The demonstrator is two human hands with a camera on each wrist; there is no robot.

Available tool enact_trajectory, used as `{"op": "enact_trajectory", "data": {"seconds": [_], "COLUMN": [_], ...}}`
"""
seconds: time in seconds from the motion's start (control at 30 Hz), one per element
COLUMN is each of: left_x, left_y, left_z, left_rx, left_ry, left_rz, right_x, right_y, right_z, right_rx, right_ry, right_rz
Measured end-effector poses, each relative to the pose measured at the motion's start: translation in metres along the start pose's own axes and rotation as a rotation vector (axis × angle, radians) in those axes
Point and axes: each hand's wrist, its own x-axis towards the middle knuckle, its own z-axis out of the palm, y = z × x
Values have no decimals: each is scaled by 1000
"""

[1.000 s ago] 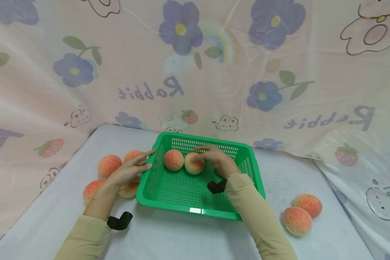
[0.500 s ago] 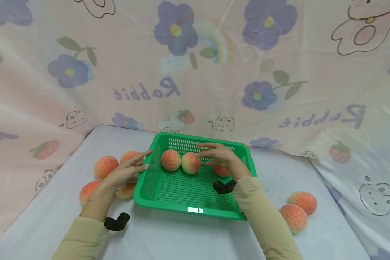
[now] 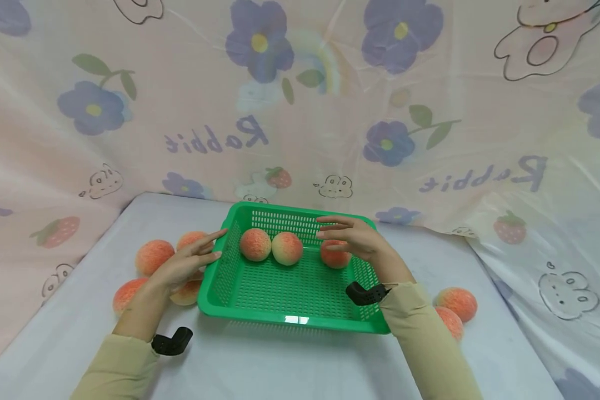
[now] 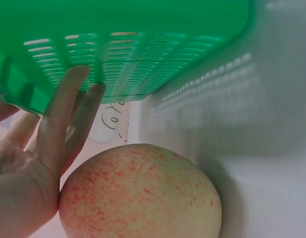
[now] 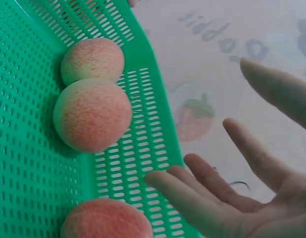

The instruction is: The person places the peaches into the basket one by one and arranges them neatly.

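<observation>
Since a second ago, the right hand (image 3: 357, 236) has been drawn rightward, off the middle peach (image 3: 287, 248), so that the right peach (image 3: 335, 260) is now mostly uncovered. Its fingers are held extended and spread, and nothing is gripped; in the right wrist view a gap is seen between them and the peaches. Three peaches are held in the green basket (image 3: 250, 315), along its far side: the left peach (image 3: 255, 244) is set touching the middle one, and the right one is set apart from both.

By the left hand (image 3: 182, 269), kept at the basket's left side, the rim and outer wall are touched with straight fingers; nothing is grasped. Four more peaches (image 3: 154, 257) are gathered around that hand on the white counter (image 3: 320, 366), partly hidden by it. Two others (image 3: 456, 304) are placed together right of the basket, one partly covered by the right sleeve (image 3: 430, 339). Behind, a flowered cloth (image 3: 310, 139) is hung.
</observation>
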Motion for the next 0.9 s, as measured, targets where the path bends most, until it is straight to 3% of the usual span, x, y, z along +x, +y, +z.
{"op": "enact_trajectory", "data": {"seconds": [0.37, 0.67, 0.9], "left_x": [-1, -1, -2], "left_y": [1, 4, 3], "left_z": [0, 3, 0], "left_rx": [18, 13, 17], "left_ry": [1, -14, 2], "left_rz": [-11, 1, -10], "right_x": [-39, -76, -106], "right_y": [14, 30, 50], "right_z": [-26, -57, -84], "right_rx": [62, -47, -32], "right_ry": [11, 76, 125], "right_rz": [-69, -107, -114]}}
